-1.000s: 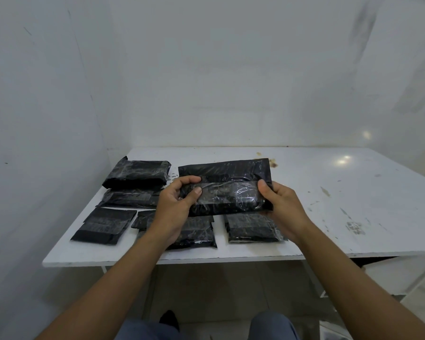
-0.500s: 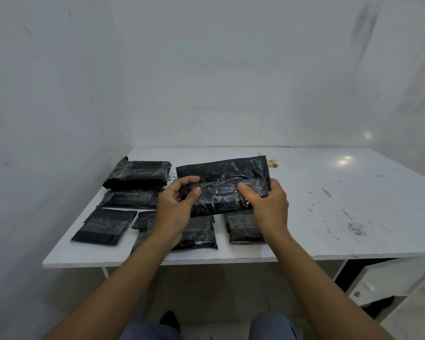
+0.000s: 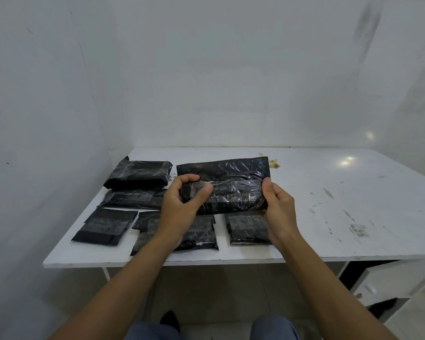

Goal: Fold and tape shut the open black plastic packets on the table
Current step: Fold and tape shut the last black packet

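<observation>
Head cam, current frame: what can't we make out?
1. Contents of the crinkled black plastic packet held up in both hands: head view, opaque film hides them.
2. That packet's left end: head view, covered by the left hand.
3. Right hand fingers: head view, behind the packet.
4. Flat black packet on the white table: head view, left wrist covers part.
</observation>
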